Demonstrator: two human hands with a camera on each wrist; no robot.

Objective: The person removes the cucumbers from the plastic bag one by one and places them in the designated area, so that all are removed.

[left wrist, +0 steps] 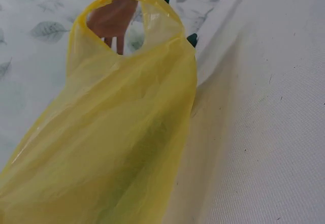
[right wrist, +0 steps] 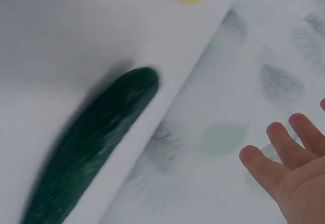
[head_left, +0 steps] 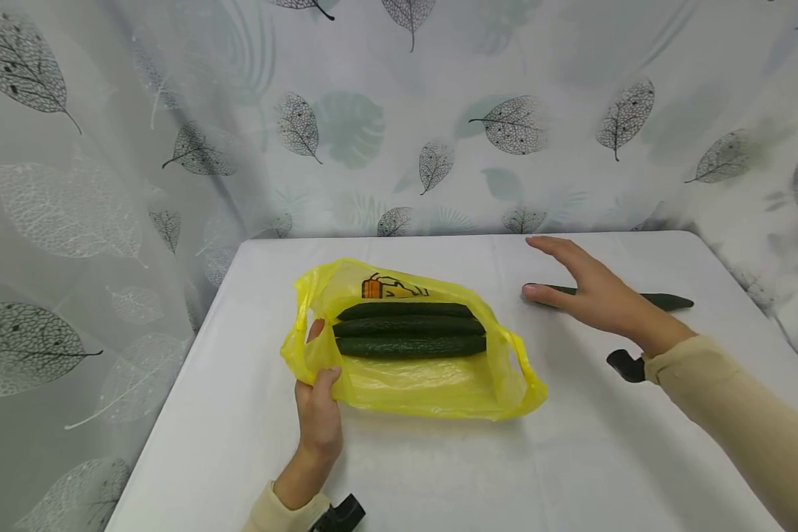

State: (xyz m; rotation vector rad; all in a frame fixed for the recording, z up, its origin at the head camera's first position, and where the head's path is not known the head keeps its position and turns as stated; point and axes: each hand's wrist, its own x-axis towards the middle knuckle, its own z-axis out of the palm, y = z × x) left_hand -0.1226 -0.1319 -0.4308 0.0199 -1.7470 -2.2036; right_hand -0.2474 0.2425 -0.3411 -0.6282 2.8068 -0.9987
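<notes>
A yellow plastic bag (head_left: 412, 388) lies on the table with its mouth spread, and several cucumbers (head_left: 408, 326) sit side by side inside it. My left hand (head_left: 321, 417) grips the bag's left side, its thumb over the rim and a fingertip showing through the handle loop. Over on the right, my right hand (head_left: 595, 292) is held above a single cucumber (head_left: 668, 301) with its fingers extended and nothing in them. In the right wrist view that cucumber (right wrist: 96, 142) lies apart from the fingers (right wrist: 287, 145). The left wrist view shows mostly the bag's side (left wrist: 117, 132).
A white cloth covers the table (head_left: 226, 414). Behind it and to the left hangs a leaf-patterned curtain (head_left: 372, 133). Each wrist carries a black camera mount, such as the right one (head_left: 626, 366).
</notes>
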